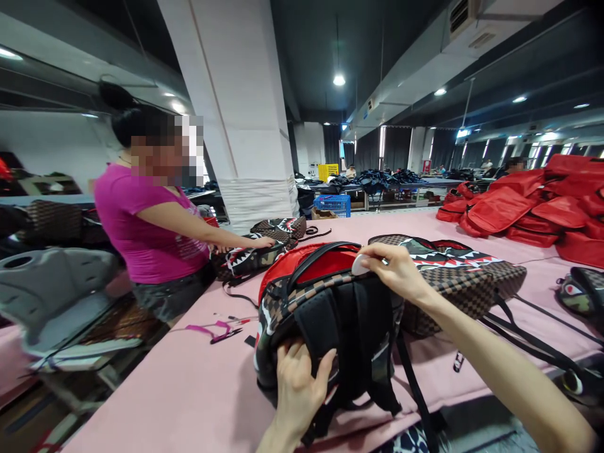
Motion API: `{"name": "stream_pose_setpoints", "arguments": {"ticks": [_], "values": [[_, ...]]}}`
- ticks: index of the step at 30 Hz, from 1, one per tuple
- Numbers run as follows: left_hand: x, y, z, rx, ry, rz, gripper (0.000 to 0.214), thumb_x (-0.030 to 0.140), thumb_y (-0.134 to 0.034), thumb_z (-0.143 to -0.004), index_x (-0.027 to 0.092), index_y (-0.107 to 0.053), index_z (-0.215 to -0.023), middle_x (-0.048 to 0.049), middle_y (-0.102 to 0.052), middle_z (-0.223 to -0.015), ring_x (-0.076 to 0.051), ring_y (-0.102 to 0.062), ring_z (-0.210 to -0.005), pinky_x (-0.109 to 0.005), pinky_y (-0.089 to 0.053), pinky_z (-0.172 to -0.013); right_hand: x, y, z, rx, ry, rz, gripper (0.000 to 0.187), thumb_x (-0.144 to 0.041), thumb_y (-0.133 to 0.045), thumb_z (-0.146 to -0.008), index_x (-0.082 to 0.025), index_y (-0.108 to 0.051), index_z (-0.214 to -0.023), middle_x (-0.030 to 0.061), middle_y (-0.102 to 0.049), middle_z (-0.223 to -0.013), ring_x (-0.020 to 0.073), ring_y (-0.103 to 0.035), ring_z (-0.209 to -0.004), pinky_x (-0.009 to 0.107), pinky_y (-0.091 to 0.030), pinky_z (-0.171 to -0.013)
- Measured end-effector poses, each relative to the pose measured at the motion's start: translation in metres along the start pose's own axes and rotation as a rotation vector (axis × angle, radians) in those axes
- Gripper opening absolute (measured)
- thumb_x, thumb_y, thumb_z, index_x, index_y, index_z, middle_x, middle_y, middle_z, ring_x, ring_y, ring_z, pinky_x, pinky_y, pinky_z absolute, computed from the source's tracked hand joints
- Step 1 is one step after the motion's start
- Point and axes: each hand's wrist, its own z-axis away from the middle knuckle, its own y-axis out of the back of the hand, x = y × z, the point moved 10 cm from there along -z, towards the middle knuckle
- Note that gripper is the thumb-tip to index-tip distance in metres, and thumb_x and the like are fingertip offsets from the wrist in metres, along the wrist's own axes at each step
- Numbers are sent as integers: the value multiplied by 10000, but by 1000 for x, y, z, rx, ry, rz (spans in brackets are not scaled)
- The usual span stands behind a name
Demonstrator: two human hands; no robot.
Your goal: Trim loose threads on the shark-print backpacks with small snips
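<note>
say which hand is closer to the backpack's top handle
Right. The right hand, pinching a white piece, sits by the handle at the backpack's top; the left hand grips black padding lower down.

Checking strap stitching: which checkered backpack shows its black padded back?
The backpack between left hand and right hand; the flat backpack behind shows its shark-mouth front.

Brown-and-tan checkered backpack (340,314), black back panel and straps, red lining. Small white disc (361,265) at its top. Pink table (189,390). Second checkered bag (472,280) with red-and-white shark-mouth print. Red bags (528,204) heaped. Co-worker's magenta shirt (136,226). Blue crate (336,204).
</note>
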Motion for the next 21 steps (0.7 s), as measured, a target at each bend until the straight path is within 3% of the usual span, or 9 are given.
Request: {"name": "stream_pose_setpoints", "arguments": {"ticks": [4, 6, 10, 13, 16, 19, 21], "values": [[0, -2, -2, 0, -8, 5, 76, 211, -554, -829, 145, -543, -866, -49, -630, -741, -207, -578, -716, -354, -382, -709, 34, 54, 14, 267, -139, -65, 152, -300, -605, -762, -166, -651, -819, 19, -663, -765, 143, -589, -682, 256, -456, -649], [0, -2, -3, 13, -9, 5, 72, 216, -550, -832, 146, -544, -846, -42, -620, -717, -200, -572, -685, -350, -379, -696, 34, 52, 15, 241, -112, -35, 161, -312, -609, -761, -166, -650, -815, 17, -655, -765, 139, -576, -686, 253, -447, -648], [-4, -2, -4, 16, 3, -6, 91, 240, -536, -842, 151, -546, -824, -34, -602, -689, -196, -561, -659, -349, -393, -688, 30, 28, 12, 83, -73, 22, 192, -339, -565, -801, -167, -648, -813, 23, -650, -754, 140, -570, -689, 250, -437, -633], [-4, 1, -5, 11, 6, -40, 99, 252, -523, -849, 156, -546, -842, -44, -608, -713, -208, -564, -698, -350, -412, -690, 37, 38, 18, 84, -86, 77, 196, -350, -576, -795, -169, -651, -809, 29, -656, -770, 150, -579, -704, 267, -445, -652], [3, 0, -10, -24, 25, -88, 127, 267, -514, -850, 154, -552, -892, -58, -625, -759, -213, -565, -729, -349, -426, -688, 63, 76, 46, 245, -187, 27, 193, -372, -616, -758, -189, -653, -805, 29, -656, -790, 167, -590, -724, 299, -457, -678], [8, -12, -21, -90, 107, -129, 140, 253, -510, -836, 138, -554, -903, -66, -621, -749, -220, -566, -740, -378, -437, -736, 105, 113, 91, 477, -370, -108, 227, -401, -687, -686, -221, -659, -821, 46, -647, -767, 190, -586, -678, 334, -458, -621], [8, -25, -31, -136, 158, -164, 123, 215, -515, -816, 126, -555, -891, -69, -620, -736, -218, -569, -731, -404, -430, -787, 130, 118, 114, 501, -498, -187, 227, -395, -737, -634, -237, -674, -785, 90, -648, -777, 206, -574, -665, 366, -445, -601]]}}
